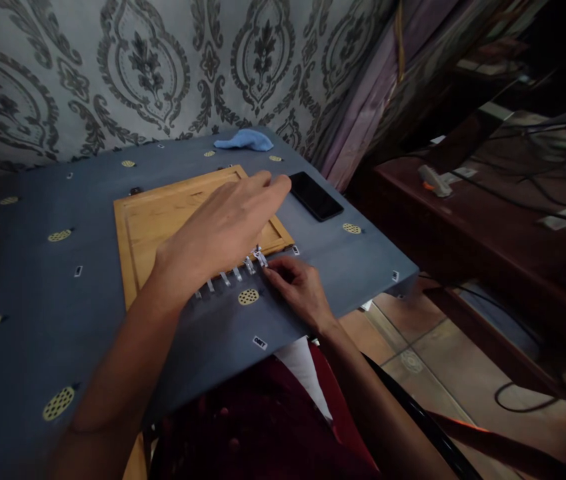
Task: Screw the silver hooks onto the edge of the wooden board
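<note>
A framed wooden board (163, 223) lies flat on the table, with a row of small silvery clips (237, 273) along its near edge. Across the board reaches my left hand (227, 220), its back up and fingers curled down. Its fingertips are hidden, close above the end of the row, so what they hold does not show. From the near right, the thumb and forefinger of my right hand (300, 287) pinch the last small silvery clip (261, 257), which is next to the board's near right corner. Too little detail shows to tell the clips' exact kind.
A black phone (317, 196) lies right of the board, and a blue cloth (245, 140) sits at the back. The table (87, 300) has a grey-blue cover printed with pineapples, against a patterned wall. To the right is a dark reddish bench (413, 200) with cables.
</note>
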